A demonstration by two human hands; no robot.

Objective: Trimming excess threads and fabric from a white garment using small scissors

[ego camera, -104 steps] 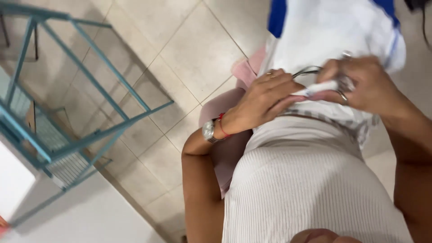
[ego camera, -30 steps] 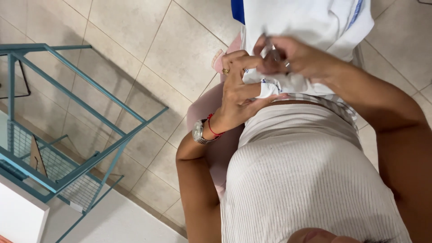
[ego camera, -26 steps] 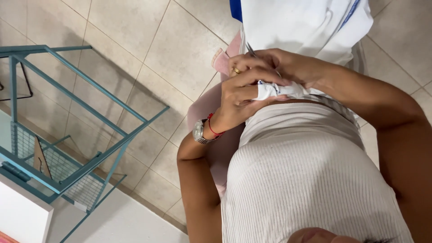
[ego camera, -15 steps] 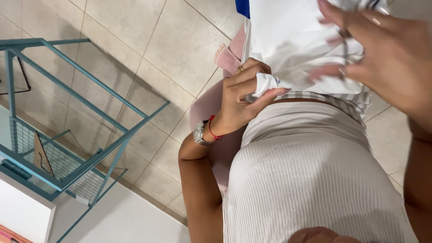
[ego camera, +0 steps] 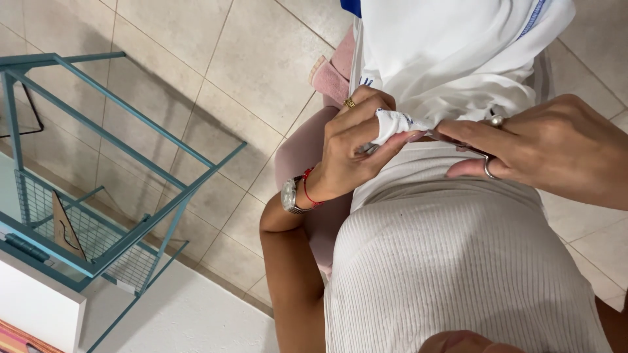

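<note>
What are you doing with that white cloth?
A person looks down at their own lap. Their left hand pinches a bunched corner of a white cloth with blue trim. Their right hand holds a thin metal tool against that corner; what kind is hard to tell. A teal metal rack stands on the tiled floor.

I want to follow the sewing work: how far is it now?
Done: cannot tell; no finished part shows. In hand: the left hand pinches a corner of the white cloth, and the right hand works at that corner. Left: the cloth hangs loose above.
</note>
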